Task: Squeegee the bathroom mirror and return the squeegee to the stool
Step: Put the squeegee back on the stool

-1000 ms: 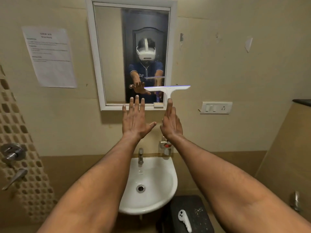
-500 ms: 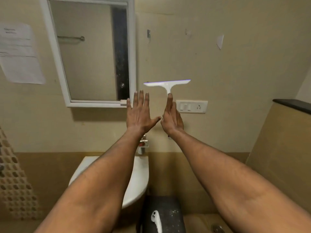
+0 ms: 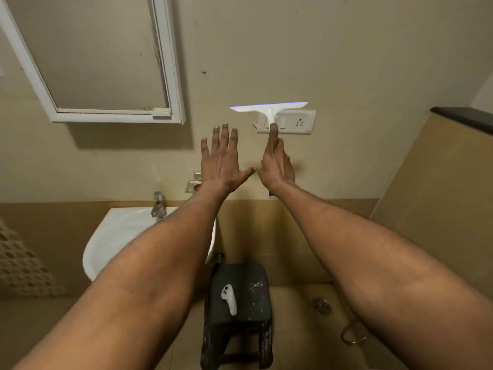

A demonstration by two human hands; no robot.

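Note:
My right hand grips the handle of a white squeegee, index finger laid along the handle. Its blade is level, held up in front of the wall socket, well right of the mirror. The white-framed mirror hangs at the upper left. My left hand is raised beside the right one, fingers spread, holding nothing. Low in the middle stands the dark stool, below both hands, with a white controller lying on its top.
A white basin with a tap is at the lower left. A switch and socket plate is on the wall behind the squeegee. A floor drain lies right of the stool, a beige partition at far right.
The view has swung right and down: mirror and basin slid left, the stool came into fuller view. The squeegee has left the mirror's lower right corner and is now held before the socket plate.

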